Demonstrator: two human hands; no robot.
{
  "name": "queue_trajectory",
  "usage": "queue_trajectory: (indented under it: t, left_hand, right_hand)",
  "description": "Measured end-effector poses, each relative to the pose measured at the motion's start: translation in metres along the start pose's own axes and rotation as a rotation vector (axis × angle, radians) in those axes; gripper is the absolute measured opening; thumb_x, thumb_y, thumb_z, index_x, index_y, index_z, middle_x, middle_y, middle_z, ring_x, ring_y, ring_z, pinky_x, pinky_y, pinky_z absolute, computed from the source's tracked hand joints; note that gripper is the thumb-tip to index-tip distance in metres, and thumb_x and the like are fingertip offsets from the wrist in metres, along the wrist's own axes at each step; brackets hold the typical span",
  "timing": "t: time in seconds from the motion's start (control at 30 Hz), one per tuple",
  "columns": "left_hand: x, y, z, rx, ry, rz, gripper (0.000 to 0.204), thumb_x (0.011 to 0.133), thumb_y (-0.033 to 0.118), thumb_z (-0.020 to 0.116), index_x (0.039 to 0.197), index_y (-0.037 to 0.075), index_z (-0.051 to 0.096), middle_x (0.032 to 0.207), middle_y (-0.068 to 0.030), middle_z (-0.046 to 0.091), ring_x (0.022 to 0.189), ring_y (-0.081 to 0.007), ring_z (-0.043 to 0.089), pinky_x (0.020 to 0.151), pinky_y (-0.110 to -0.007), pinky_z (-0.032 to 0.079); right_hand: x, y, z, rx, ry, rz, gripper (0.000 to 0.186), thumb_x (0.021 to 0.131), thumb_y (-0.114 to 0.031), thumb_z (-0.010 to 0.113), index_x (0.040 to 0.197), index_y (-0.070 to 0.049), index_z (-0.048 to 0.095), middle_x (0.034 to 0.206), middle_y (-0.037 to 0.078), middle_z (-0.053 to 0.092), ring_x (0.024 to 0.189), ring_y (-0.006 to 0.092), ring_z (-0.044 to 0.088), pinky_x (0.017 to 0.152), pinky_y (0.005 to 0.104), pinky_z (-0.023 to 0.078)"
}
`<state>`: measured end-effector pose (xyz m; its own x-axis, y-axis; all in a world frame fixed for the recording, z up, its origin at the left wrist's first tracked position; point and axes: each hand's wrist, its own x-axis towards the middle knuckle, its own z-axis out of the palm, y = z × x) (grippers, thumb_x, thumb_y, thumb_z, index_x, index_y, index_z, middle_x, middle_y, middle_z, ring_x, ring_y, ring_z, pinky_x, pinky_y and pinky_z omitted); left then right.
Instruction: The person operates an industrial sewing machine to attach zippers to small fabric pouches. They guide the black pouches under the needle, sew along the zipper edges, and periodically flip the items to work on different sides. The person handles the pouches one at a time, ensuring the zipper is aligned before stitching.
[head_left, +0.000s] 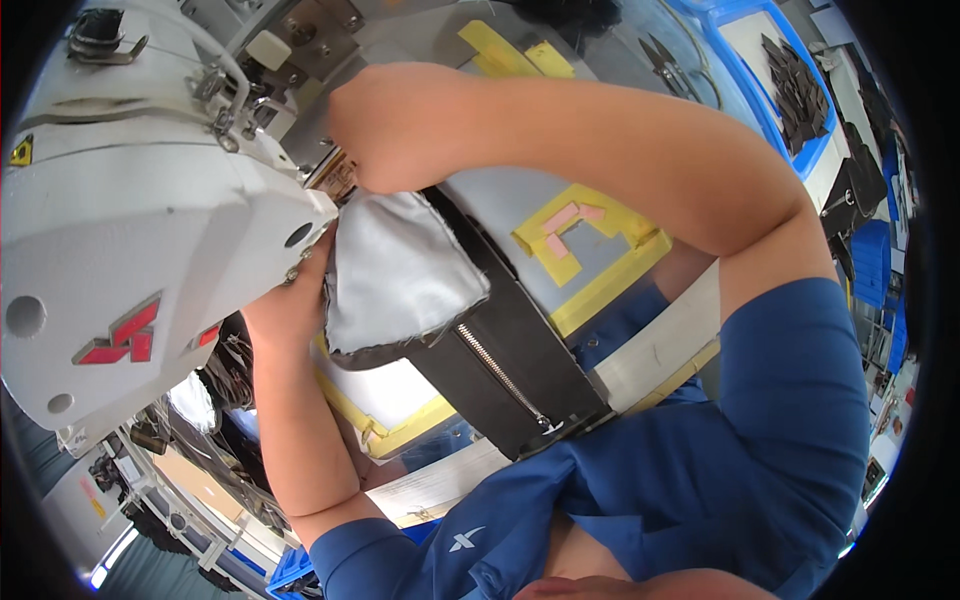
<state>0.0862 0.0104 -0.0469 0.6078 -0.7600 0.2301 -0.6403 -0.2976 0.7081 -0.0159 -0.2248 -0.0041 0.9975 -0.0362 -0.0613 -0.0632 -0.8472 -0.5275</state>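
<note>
A black leather-like panel (pixel 520 345) with a metal zipper (pixel 500 373) lies lengthwise toward my body. Silvery grey lining fabric (pixel 400 270), frayed at its edges, is attached at its far part and bulges upward. My right hand (pixel 385 125) is curled closed at the lining's far end, beside the sewing machine's metal foot area (pixel 332 172); what its fingers grip is hidden. My left hand (pixel 290 300) reaches along the lining's left edge, under the white sewing machine head (pixel 170 270). The machine and the fabric hide most of its fingers.
Yellow tape with pink pieces (pixel 560 232) marks the work surface on the right. Scissors or snips (pixel 665 62) lie at the far right, near a blue tray (pixel 762 75) of dark cut pieces. Dark material (pixel 232 370) hangs at the left below the machine.
</note>
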Motion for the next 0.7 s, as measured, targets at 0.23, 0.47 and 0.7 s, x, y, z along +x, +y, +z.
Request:
queue_trajectory:
  t: [0.23,0.47,0.7]
  left_hand:
    - [-0.002,-0.001,0.000,-0.008,0.003,-0.034,0.029,0.087,0.013,0.089,0.111,0.000,0.080,0.103,-0.0122,0.082,0.093,-0.0264,0.077,0.087,-0.039,0.059]
    - [-0.004,0.012,-0.001,0.077,0.018,-0.025,0.034,0.084,0.008,0.092,0.113,-0.002,0.078,0.105,-0.0084,0.080,0.092,-0.0201,0.074,0.086,-0.035,0.058]
    - [-0.008,0.016,-0.002,0.113,-0.081,-0.230,0.031,0.087,0.011,0.089,0.113,-0.001,0.078,0.105,-0.0110,0.080,0.095,-0.0238,0.074,0.088,-0.038,0.058]
  right_hand:
    - [0.001,0.009,0.003,0.010,0.003,-0.006,0.016,0.077,-0.015,0.068,0.074,0.001,0.072,0.074,0.024,0.070,0.079,0.0467,0.071,0.070,0.0555,0.055]
    - [-0.001,0.011,0.002,0.029,0.026,-0.034,0.023,0.082,-0.023,0.074,0.079,0.001,0.074,0.074,0.024,0.069,0.078,0.0464,0.070,0.070,0.0536,0.054]
    - [0.002,0.009,-0.001,-0.064,-0.039,-0.028,0.023,0.078,-0.018,0.068,0.083,0.002,0.077,0.084,0.025,0.074,0.086,0.0473,0.073,0.078,0.0529,0.059]
